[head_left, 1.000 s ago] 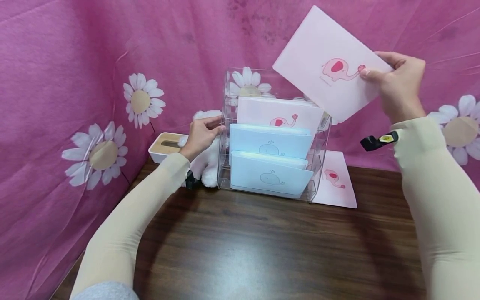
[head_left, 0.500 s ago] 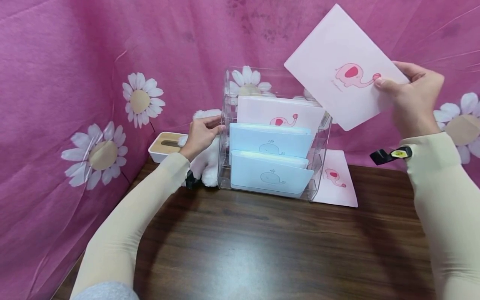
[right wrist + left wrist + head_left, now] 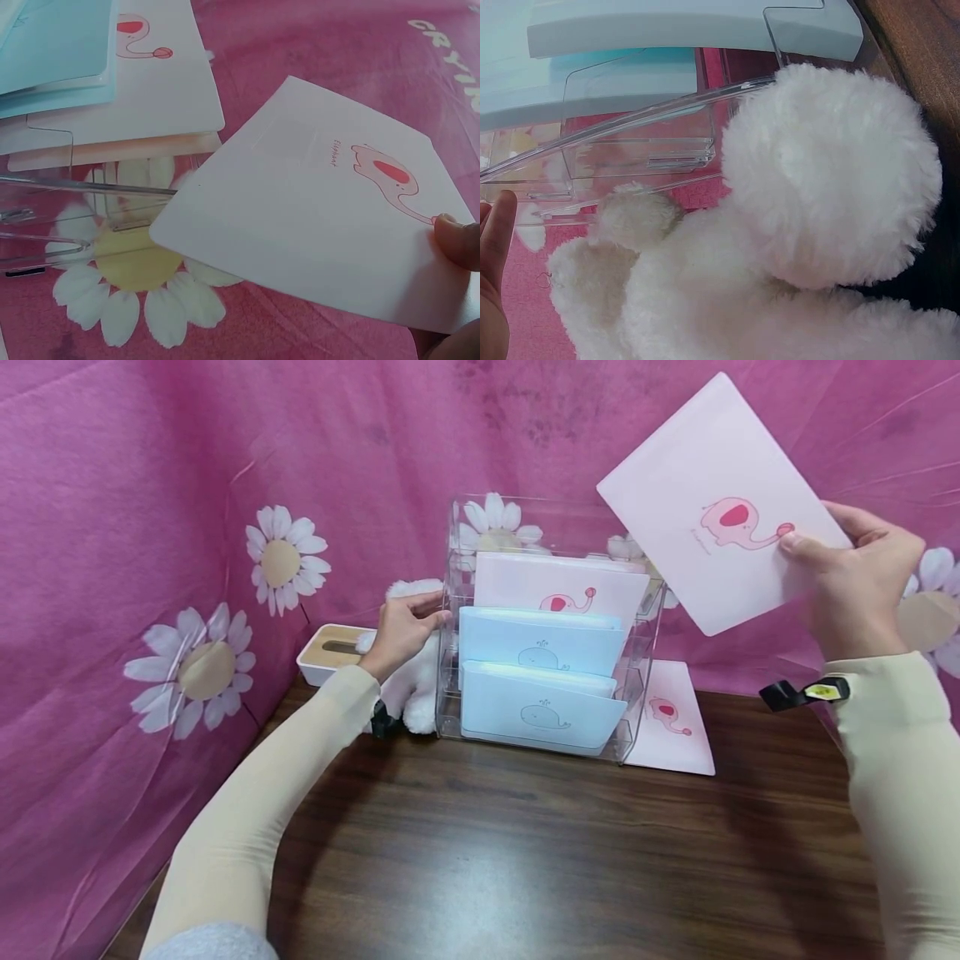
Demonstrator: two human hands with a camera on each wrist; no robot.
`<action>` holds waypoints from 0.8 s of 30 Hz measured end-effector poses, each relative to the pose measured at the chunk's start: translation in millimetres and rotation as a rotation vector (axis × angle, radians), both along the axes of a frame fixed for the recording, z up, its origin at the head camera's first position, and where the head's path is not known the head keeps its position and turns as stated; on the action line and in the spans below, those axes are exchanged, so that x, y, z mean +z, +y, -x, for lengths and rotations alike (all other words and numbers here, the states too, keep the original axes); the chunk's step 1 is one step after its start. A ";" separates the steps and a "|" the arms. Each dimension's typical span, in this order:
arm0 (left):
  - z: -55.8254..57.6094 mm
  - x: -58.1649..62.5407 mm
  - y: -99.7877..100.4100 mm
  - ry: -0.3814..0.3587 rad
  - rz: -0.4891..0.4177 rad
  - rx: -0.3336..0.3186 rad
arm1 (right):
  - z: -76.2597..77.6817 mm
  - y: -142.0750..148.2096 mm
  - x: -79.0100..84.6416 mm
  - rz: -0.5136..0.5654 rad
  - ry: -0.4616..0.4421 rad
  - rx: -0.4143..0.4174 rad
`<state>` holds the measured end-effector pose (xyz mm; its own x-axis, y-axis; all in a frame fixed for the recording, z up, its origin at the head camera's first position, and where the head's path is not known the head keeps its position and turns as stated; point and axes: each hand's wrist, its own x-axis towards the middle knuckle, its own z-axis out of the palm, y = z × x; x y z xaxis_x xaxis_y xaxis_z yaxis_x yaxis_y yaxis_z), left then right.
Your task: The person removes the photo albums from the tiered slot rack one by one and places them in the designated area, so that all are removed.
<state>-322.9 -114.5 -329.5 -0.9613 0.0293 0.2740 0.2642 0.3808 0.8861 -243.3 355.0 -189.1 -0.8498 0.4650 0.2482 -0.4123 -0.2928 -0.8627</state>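
Observation:
My right hand (image 3: 870, 572) pinches a pink notebook (image 3: 667, 477) with an elephant drawing, thumb on its front, and holds it tilted in the air right of the rack. In the right wrist view its lower corner overlaps the rack's clear side. A clear file rack (image 3: 447, 685) stands on the table, holding light blue notebooks (image 3: 495, 714) with a whale in the two front slots and pink elephant notebooks (image 3: 506, 581) behind. My left hand (image 3: 400, 631) grips the rack's left side edge; in the left wrist view only some fingers (image 3: 496, 232) show.
A white plush toy (image 3: 825, 180) sits against the rack's left side, partly behind my left hand. Beyond it is a white tissue box (image 3: 318, 674) with a wooden lid. Another pink notebook (image 3: 678, 747) lies on the dark wooden table (image 3: 480, 860), partly behind the rack. Pink daisy cloth (image 3: 360, 485) hangs behind.
My right hand has moved right and down with the pink notebook, which has tilted further and drawn away from the rack. My left hand stays at the rack's side.

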 end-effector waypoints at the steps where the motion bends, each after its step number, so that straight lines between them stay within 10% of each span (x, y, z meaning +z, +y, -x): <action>1: 0.1 -0.2 -0.1 0.003 0.001 -0.001 | -0.7 1.5 -1.1 0.017 0.006 0.004; 24: -0.5 0.0 -0.8 0.015 0.016 0.001 | -14.9 28.5 -20.3 0.204 -0.012 -0.107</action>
<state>-322.3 -115.3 -329.5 -0.9570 0.0325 0.2882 0.2772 0.3956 0.8756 -228.4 383.5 -209.4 -0.7953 0.5921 0.1302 -0.4404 -0.4167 -0.7952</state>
